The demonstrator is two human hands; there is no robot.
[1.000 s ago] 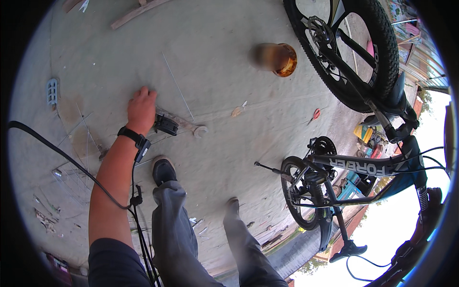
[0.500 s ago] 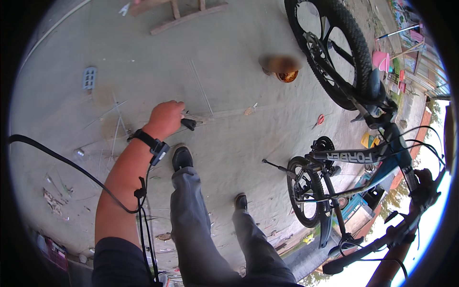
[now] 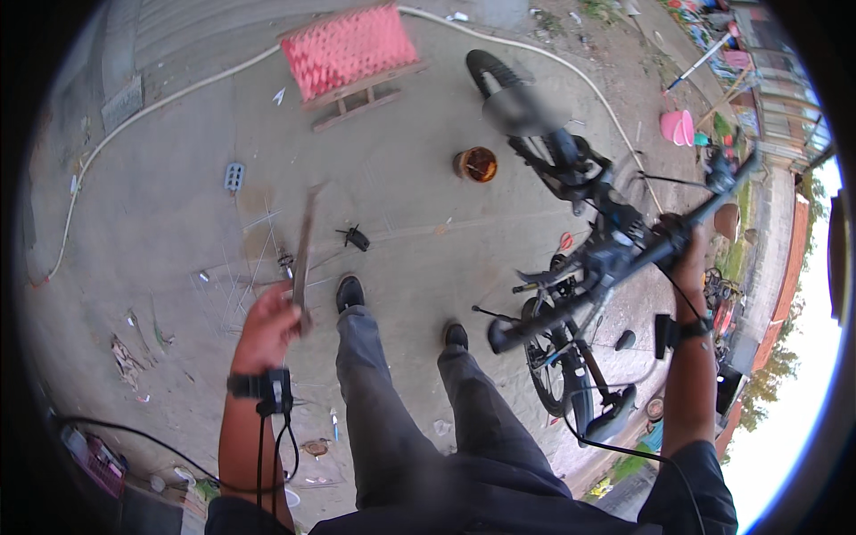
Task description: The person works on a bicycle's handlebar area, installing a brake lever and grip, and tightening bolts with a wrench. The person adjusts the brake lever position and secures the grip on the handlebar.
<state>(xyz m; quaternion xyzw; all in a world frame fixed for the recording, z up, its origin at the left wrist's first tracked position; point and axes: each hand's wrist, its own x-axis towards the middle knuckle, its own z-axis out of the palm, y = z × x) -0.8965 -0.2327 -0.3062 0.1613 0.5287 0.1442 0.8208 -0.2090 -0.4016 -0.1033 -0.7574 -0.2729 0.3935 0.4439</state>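
Observation:
My left hand (image 3: pixel 272 321) holds a long flat metal tool, apparently a wrench (image 3: pixel 306 254), upright at the left of my legs. My right hand (image 3: pixel 688 254) grips the handlebar (image 3: pixel 640 263) of a black bicycle (image 3: pixel 572 366), which leans at my right, its front wheel (image 3: pixel 486 80) pointing away and partly blurred. A small black part (image 3: pixel 357 237) lies on the concrete beyond my left shoe (image 3: pixel 349 292). A blue-grey slotted piece (image 3: pixel 234 176) and thin metal rods (image 3: pixel 263 236) lie farther left.
A rusty can (image 3: pixel 475 164) stands beyond my shoes, with red-handled scissors (image 3: pixel 565 242) near the bicycle. A low frame with pink woven top (image 3: pixel 348 45), a hose (image 3: pixel 107 141) and a pink bucket (image 3: pixel 676 127) are farther off. Scraps lie at left, a crate (image 3: pixel 94 459) at lower left.
My left hand has raised the long tool off the ground, leaving the black part there. My right hand has come into view on the handlebar, and the bicycle's front has swung.

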